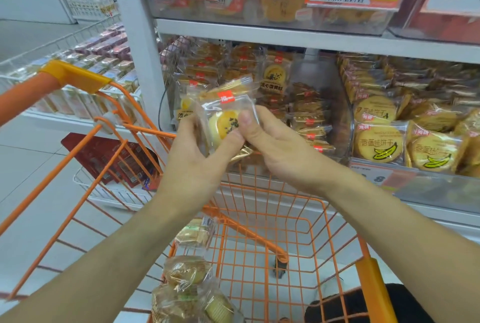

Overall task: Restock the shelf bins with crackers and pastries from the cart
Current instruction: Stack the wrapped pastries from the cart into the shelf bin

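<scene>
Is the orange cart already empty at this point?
Not empty. Several wrapped pastry packs still lie in the near-left corner of the cart; the rest of its wire floor shows bare.

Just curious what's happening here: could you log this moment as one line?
left hand: holds pastry packets | right hand: holds same packets | place: before pastry bin | cart: packets remain

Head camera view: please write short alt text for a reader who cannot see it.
Both hands, left hand and right hand, hold wrapped pastries before a shelf bin of similar packets. Below stands an orange cart with a few wrapped snacks.
</scene>
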